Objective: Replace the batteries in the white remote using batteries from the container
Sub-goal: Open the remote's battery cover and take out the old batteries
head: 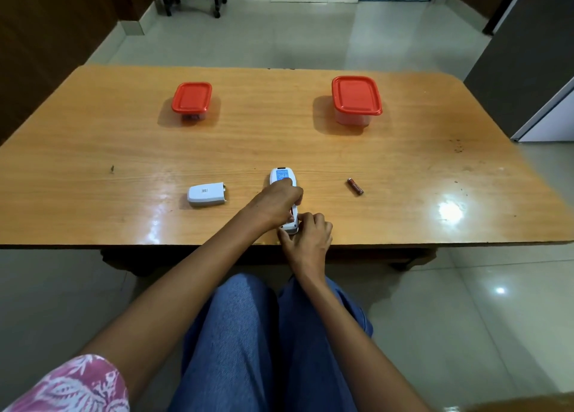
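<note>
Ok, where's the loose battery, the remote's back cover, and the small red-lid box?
Loose battery (355, 186), head view, middle of its brown body.
Back cover (206, 195), head view, centre of the white shell.
Small red-lid box (191, 97), head view, centre of the lid.

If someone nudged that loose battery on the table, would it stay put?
Probably not: the battery is a smooth cylinder lying on its side, so it would likely roll. The table looks glossy, so it may slide too. It seems small and light.

Open tabletop (279, 138) between two red-lidded containers (191, 98)
</note>
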